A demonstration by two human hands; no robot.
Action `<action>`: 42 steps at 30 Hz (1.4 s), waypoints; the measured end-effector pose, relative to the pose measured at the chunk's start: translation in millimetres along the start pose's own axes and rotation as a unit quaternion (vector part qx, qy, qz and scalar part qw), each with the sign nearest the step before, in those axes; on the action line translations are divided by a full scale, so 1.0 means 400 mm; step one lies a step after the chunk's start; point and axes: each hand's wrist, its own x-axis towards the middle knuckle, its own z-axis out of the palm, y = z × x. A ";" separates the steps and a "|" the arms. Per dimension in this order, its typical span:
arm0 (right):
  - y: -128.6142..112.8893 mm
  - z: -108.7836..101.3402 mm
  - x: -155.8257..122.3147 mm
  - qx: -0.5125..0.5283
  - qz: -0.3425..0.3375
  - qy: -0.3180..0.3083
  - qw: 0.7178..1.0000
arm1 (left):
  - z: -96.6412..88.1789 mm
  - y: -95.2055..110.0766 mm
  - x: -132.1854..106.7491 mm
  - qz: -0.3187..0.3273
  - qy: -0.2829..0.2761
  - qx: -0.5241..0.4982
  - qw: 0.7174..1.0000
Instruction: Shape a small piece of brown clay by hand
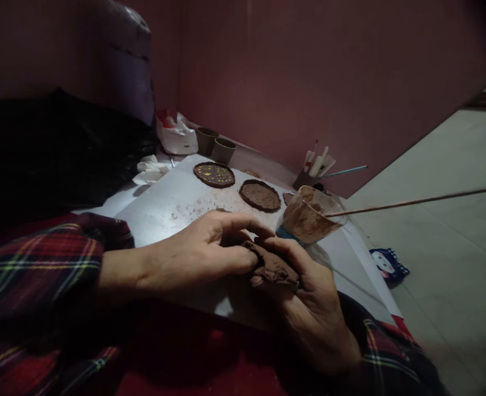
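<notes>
Lumpy brown clay-like mass (pixel 276 268), presumably soft, required broad support: my right hand (pixel 318 300) cradled it, my left hand (pixel 202 245) pinched its edge.

The table (pixel 274 168) carries a pale sheet (pixel 164 212) with a yellow-flecked disc (pixel 214 175), a plain brown disc (pixel 260 196) near it (on its right) and scattered crumbs (pixel 189 212). A smeared container (pixel 304 221) stands at the right; a holder (pixel 303 180) sits beyond it. Far left are two cups (pixel 224 152), a white bag (pixel 179 138) and crumpled tissue (pixel 150 169).
</notes>
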 end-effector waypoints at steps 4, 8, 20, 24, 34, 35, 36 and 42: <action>-0.002 -0.001 0.000 -0.013 -0.012 -0.008 1.000 | 0.006 0.024 0.000 -0.039 0.001 0.007 0.999; -0.003 0.000 -0.001 -0.015 -0.020 -0.017 1.000 | 0.009 0.022 -0.001 -0.046 0.007 0.012 0.999; -0.003 -0.002 -0.005 -0.029 -0.055 -0.041 0.997 | -0.001 -0.013 0.003 -0.026 0.012 0.018 0.999; -0.005 -0.001 -0.007 -0.025 -0.047 -0.032 0.998 | 0.005 -0.008 0.002 -0.035 0.009 -0.004 0.999; -0.008 0.002 0.000 -0.005 -0.045 -0.020 0.999 | 0.010 0.000 0.001 -0.044 0.002 -0.010 0.999; -0.007 0.002 0.000 -0.007 -0.046 -0.022 0.999 | 0.009 -0.002 0.001 -0.046 0.005 -0.007 0.999; -0.006 0.002 -0.001 -0.009 -0.049 -0.024 0.998 | 0.008 -0.004 0.002 -0.048 0.007 -0.003 0.999; -0.007 -0.002 0.000 -0.028 -0.084 -0.037 0.995 | 0.008 -0.018 0.004 -0.026 0.013 0.007 1.000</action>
